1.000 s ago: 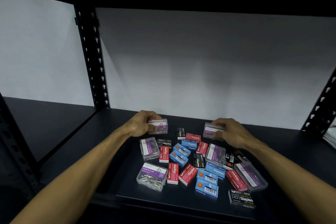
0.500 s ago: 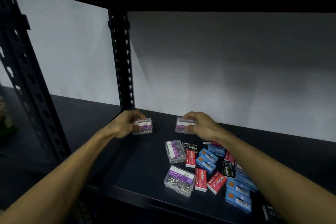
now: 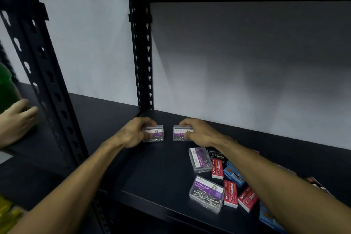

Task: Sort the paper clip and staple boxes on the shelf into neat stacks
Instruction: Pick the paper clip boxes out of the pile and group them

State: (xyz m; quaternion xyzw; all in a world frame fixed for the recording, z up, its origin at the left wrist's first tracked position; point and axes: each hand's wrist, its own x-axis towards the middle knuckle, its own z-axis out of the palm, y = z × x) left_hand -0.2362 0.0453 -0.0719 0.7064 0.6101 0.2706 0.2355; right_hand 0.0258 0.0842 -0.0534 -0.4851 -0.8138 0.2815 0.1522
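My left hand [image 3: 133, 135] has its fingers curled round a clear paper clip box [image 3: 154, 133], gripping it upright on its long edge near the back of the dark shelf [image 3: 155, 173], close to the rear post [image 3: 141, 59]. Right hand [image 3: 197, 132] grips a 2nd clear paper clip box [image 3: 179, 133] the same way, thumb on the front label, fingers over the top. The 2 boxes stand side by side w/ a narrow gap btwn them, not touching. Rest of the pile sits to the right under my right forearm: a flat paper clip box [image 3: 199, 159], another nearer the front edge [image 3: 207, 194], red staple boxes [image 3: 230, 194], a black staple box [image 3: 216, 154] and blue staple boxes [image 3: 233, 175], all jumbled, some touching. At far left, past the front post [image 3: 38, 74], someone else's hand [image 3: 17, 121] next to sth green [image 3: 5, 89]; can't tell what it is.
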